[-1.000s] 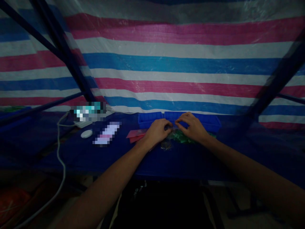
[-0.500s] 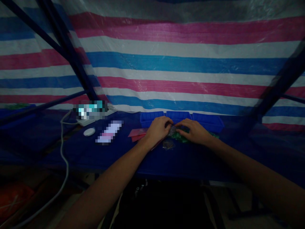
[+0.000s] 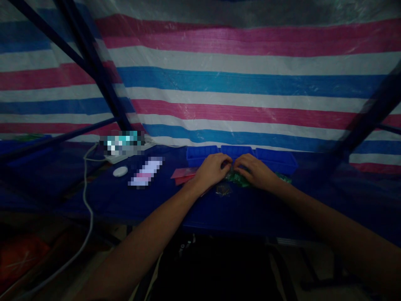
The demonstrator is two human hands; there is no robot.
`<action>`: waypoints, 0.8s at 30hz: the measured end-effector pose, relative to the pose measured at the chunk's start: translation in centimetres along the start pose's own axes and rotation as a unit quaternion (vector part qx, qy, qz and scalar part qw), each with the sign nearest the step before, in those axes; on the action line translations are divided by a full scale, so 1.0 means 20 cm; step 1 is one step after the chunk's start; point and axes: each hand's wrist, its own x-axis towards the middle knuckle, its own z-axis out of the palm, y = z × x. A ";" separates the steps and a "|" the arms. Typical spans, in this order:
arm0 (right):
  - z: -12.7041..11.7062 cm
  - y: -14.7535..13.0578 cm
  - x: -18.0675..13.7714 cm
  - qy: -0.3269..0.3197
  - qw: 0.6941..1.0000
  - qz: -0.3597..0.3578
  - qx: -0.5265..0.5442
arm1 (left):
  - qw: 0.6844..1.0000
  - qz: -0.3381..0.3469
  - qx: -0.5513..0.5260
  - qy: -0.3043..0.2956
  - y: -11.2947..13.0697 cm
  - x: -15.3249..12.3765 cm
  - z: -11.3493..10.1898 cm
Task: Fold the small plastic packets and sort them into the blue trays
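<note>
At the middle of the blue table, my left hand [image 3: 214,168] is closed, its thumb and fingers pinching the edge of what looks like a small clear plastic bag [image 3: 229,174]. Facing it, my right hand [image 3: 254,170] has curled fingers pressed together close to the same bag; what sits in its fingertips is hidden. Green packets [image 3: 239,179] lie beneath and beside the right hand. Nearer to me rests a small clear packet [image 3: 223,190] with dark contents. Pink-red flat bags [image 3: 184,174] stick out to the left of my left wrist.
Three blue bins stand in a row behind my hands, among them the left bin [image 3: 200,155] and right bin [image 3: 277,160]. Leftward are a blurred-out phone [image 3: 146,172], a white round disc [image 3: 120,171] and a power strip [image 3: 125,156] with a hanging cable [image 3: 88,200]. Striped sheeting closes off the back.
My fingertips have drawn closer together, and less of the clear bag shows between them. The whole view has shifted slightly, so things appear a little farther right.
</note>
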 end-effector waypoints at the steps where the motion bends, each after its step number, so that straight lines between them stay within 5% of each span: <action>1: 0.00 0.00 0.00 0.015 1.000 0.008 -0.001 | 1.000 0.004 -0.004 0.000 0.02 0.00 -0.01; 9: -0.01 0.00 0.00 0.126 0.983 0.113 0.074 | 0.996 -0.005 -0.090 0.025 0.09 0.00 -0.02; 16: 0.01 -0.03 0.00 0.134 0.934 0.156 0.293 | 0.978 -0.062 -0.188 0.064 0.09 0.00 -0.02; 24: 0.02 -0.01 0.01 0.162 0.882 0.199 0.394 | 0.969 -0.073 -0.223 0.075 0.08 0.00 0.00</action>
